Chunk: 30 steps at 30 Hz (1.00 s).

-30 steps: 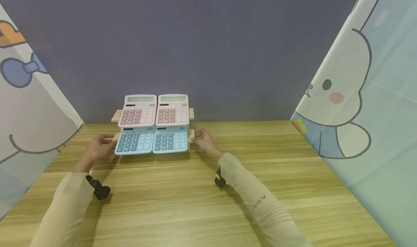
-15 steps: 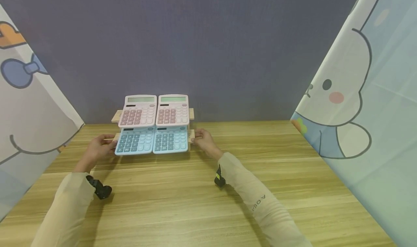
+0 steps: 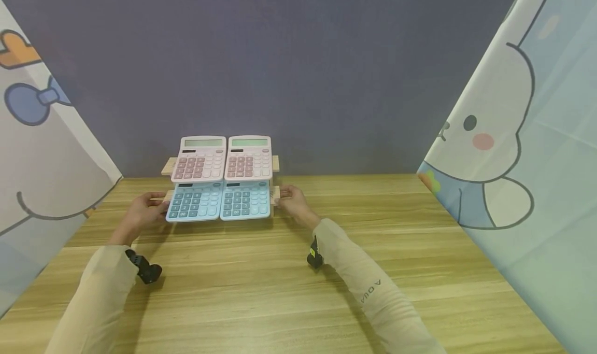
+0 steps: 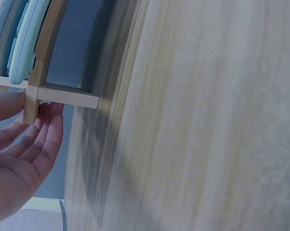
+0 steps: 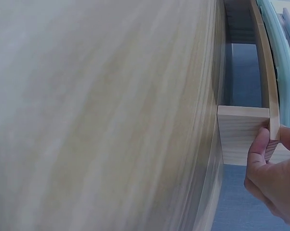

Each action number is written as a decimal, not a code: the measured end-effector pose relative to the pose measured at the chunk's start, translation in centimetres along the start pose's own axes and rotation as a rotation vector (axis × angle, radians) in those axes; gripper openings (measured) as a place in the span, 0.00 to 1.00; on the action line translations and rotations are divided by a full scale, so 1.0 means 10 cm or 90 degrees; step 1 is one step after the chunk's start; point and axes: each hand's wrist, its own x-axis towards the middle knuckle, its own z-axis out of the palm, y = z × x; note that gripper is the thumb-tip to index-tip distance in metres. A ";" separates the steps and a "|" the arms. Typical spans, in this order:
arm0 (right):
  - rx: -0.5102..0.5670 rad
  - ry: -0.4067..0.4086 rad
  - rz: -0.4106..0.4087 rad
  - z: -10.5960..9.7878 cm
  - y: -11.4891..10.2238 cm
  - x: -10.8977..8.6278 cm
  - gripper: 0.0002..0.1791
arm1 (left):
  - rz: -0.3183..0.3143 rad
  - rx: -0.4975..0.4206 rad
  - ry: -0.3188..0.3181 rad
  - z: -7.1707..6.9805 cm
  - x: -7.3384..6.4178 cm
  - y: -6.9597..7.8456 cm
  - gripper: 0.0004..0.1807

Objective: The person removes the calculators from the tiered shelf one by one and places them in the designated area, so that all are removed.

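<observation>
A two-tier wooden stand (image 3: 169, 166) stands at the back of the table. Two pink calculators (image 3: 199, 162) lie side by side on its upper tier, and two blue calculators (image 3: 245, 202) lie on the lower one. My left hand (image 3: 139, 215) pinches the left end of the lower wooden board (image 4: 33, 91), thumb above and fingers curled below, as the left wrist view shows. At the opposite end, my right hand (image 3: 296, 206) pinches the same board between thumb and finger, beside an upright wooden block (image 5: 243, 134) supporting it. The calculators largely cover both boards.
The wood-grain table (image 3: 242, 292) extends in front of the stand and to its right. A dark grey wall (image 3: 298, 74) rises right behind it. Cartoon-printed cloths (image 3: 550, 188) hang along both sides.
Both hands keep their hold on the ends of the lower board. Stand and calculators stay put; only the head view shifts very slightly.
</observation>
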 end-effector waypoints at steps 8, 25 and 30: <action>0.017 -0.020 0.024 0.02 -0.05 0.02 0.28 | -0.004 0.008 0.001 -0.02 0.00 0.02 0.31; 0.011 -0.002 0.023 0.02 -0.03 0.00 0.26 | 0.059 -0.027 0.026 -0.02 0.40 -0.53 0.34; 0.016 -0.007 0.017 -0.01 -0.03 0.00 0.26 | 0.061 -0.007 -0.010 -0.03 0.05 -0.09 0.32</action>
